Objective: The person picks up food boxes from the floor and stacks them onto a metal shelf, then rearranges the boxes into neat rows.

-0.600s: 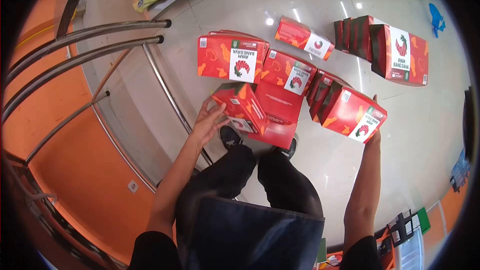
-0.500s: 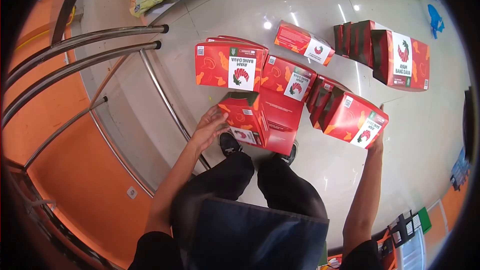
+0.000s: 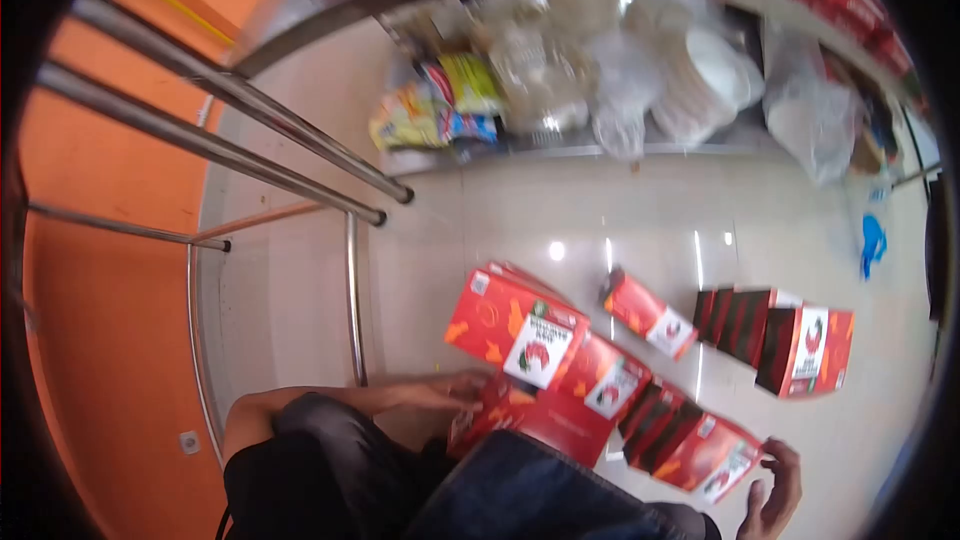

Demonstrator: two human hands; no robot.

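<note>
Several red boxes with white labels stand on the tiled floor. My left hand (image 3: 455, 392) is at the near left box (image 3: 480, 418), partly hidden and blurred, so its grip is unclear. Above it a red box (image 3: 515, 328) leans over the group. My right hand (image 3: 778, 485) is beside the end box (image 3: 712, 460) of a slanted row, thumb and fingers apart, the fingertips close to its right edge. A small box (image 3: 650, 315) lies behind the group. Another row of boxes (image 3: 810, 350) stands at the right.
A metal shelf (image 3: 560, 147) across the back holds packets (image 3: 430, 105), clear plastic containers and white bowls (image 3: 700, 80). Metal rails (image 3: 240, 100) run along the left before an orange wall (image 3: 110, 340). A blue item (image 3: 872, 240) lies at the right.
The view has tilted up, bringing the shelf into sight and shifting the boxes lower. My right hand's thumb and fingers now show apart at the end box. My left hand remains by the near left box.
</note>
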